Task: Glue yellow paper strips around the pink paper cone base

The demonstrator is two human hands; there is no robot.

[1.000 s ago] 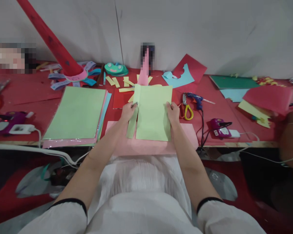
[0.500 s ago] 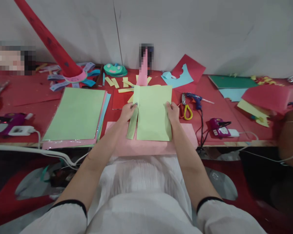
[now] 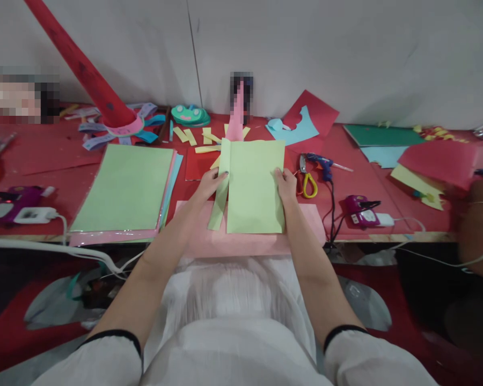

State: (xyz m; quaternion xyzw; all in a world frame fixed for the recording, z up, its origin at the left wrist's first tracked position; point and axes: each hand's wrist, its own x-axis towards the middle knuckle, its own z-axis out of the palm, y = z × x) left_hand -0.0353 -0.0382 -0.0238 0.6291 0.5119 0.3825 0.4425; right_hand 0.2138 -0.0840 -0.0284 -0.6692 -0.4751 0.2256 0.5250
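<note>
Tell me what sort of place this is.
Most likely a paper-craft work area: a stack of coloured paper sheets topped with pale green, a dark blue plastic hot-glue gun and small pale yellow paper strips lie on the long red tabletop.

I stretch both arms forward and inward, my left forearm (image 3: 155, 265) slanting up to the right and my right forearm (image 3: 308, 252) up to the left. My left hand (image 3: 210, 184) and right hand (image 3: 287, 185) sit nearly level, apart, each closed in a pinch, left thumb (image 3: 222, 177) and right thumb (image 3: 278, 174) uppermost, the fingers mostly hidden.
</note>
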